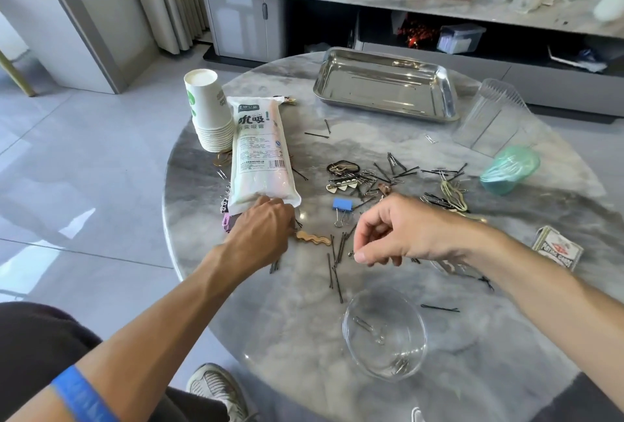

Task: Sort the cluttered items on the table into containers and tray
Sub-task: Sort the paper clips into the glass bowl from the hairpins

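My left hand (pixel 263 229) rests at the near end of a white bag of straws (pixel 260 151), fingers curled down over small items beside a tan wavy hair clip (pixel 313 238); what it holds is hidden. My right hand (pixel 401 232) hovers over black bobby pins (pixel 337 253) and pinches a small metal piece at its fingertips. A clear glass bowl (pixel 385 334) near me holds a few paper clips. A steel tray (pixel 385 84) stands at the far side. Hair clips and pins (pixel 358 178) lie heaped mid-table.
A stack of paper cups (pixel 209 111) stands far left. A clear plastic cup (pixel 493 117) and a green lid (pixel 510 168) lie at the right. A blue binder clip (pixel 341 209), a card deck (pixel 557 247) and a purple clip (pixel 226 220) lie about.
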A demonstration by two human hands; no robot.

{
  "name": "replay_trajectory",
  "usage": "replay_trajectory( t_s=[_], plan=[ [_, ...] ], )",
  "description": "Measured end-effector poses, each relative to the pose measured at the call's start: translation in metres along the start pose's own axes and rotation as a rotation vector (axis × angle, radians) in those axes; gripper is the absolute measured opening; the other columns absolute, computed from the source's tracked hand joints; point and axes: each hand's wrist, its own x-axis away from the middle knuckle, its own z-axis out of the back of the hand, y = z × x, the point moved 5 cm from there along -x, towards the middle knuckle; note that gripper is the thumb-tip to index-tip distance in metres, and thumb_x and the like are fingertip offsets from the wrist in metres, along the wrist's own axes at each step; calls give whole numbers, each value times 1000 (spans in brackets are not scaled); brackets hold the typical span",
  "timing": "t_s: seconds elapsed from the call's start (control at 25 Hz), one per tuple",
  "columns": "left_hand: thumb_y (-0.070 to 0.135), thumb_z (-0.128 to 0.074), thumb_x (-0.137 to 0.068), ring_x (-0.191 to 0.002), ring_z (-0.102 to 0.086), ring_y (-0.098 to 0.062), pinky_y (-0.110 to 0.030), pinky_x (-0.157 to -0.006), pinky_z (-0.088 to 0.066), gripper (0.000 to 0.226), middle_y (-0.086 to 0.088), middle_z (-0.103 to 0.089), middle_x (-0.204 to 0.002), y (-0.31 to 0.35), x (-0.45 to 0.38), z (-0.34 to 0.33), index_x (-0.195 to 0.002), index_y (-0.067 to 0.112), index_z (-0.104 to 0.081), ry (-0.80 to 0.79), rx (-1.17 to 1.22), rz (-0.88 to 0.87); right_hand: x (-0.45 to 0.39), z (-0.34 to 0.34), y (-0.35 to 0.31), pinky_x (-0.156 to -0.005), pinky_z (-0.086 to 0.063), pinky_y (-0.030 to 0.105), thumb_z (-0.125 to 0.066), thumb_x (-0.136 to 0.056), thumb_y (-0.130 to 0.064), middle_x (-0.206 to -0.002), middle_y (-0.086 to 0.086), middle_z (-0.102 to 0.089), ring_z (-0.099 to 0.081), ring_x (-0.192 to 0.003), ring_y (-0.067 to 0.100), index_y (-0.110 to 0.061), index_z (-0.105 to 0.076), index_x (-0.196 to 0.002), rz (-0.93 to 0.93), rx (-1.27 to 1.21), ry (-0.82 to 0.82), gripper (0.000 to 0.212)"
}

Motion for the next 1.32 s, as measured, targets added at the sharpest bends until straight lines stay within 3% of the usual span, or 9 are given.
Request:
replay_trajectory(
  t_s=[0.2, 0.36, 0.48, 0.68, 0.8, 0.96, 1.08, 1.2, 1.32],
  plan=[
    [2, -50, -76, -80, -64, -32, -37, -80, -51, 18, -18, -69, -86, 18, -4, 2, -78, 1, -68, -104, 21, -13, 26, -21, 8, -57, -45, 28, -79, -80, -25, -68, -5, -69, -55, -61, 5, -19, -76, -80, -66, 202, -200, 7],
    [-1, -55, -79, -78, -63, -18, -25, -75, -47, 19, 1, -69, -81, 24, -3, 3, -82, 12, -69, -95, 173, 2, 22, -16, 8, -57, -46, 20, -80, -79, -18, -74, 2, -72, -56, -59, 4, -18, -75, -78, -4, 188, -1, 5],
    [-1, -65, -75, -63, -57, -10, -8, -56, -38, 18, 14, -58, -65, 18, -6, 6, -72, 17, -62, -93, 286, 32, 19, -7, 8, -54, -44, 19, -79, -79, -11, -72, 7, -70, -54, -56, 5, -16, -73, -75, 26, 109, 107, 9],
    [9, -76, -71, -59, -54, -12, -26, -58, -46, 15, 6, -60, -64, 24, -3, 6, -70, 15, -62, -106, 340, 75, 9, -3, 10, -53, -46, 20, -77, -80, -9, -68, 2, -67, -55, -56, 7, -15, -72, -75, 32, 18, 207, 9],
    [5, -76, -67, -51, -49, -4, -20, -49, -42, 18, 10, -58, -56, 40, -1, 32, -64, 16, -62, -32, 533, 87, 2, 11, 24, -52, -45, 17, -77, -79, -14, -64, -3, -69, -56, -53, 1, -20, -70, -74, -4, 71, 343, 10],
    [0, -77, -70, -54, -51, -8, -21, -52, -41, 17, 4, -63, -59, 95, 21, 38, -67, 11, -65, -373, 868, -147, -14, 23, 38, -55, -38, 8, -69, -77, -14, -71, -14, -63, -52, -59, -2, -26, -69, -77, 40, 391, 565, 12],
    [1, -79, -76, -59, -57, -6, -18, -58, -46, 10, -3, -70, -70, 102, 28, 25, -77, 9, -71, -432, 824, -167, -31, 19, 42, -75, -49, 31, -62, -81, -13, -91, -12, -62, -53, -76, 10, -23, -71, -92, 137, 596, 529, 17],
    [-1, -74, -79, -61, -59, -11, -23, -61, -48, 14, -8, -70, -70, 64, 7, 30, -78, 12, -73, -191, 931, 66, -46, 15, 45, -82, -47, 37, -59, -85, -13, -106, -7, -66, -57, -96, 22, -21, -70, -102, 191, 659, 486, 22],
    [8, -64, -77, -67, -59, -15, -23, -61, -45, 14, 5, -65, -72, -5, -3, 49, -83, 20, -71, 415, 822, 419, -57, 8, 48, -85, -47, 37, -61, -91, -19, -116, -7, -62, -52, -106, 21, -24, -67, -117, 180, 720, 482, 27]
  ],
)
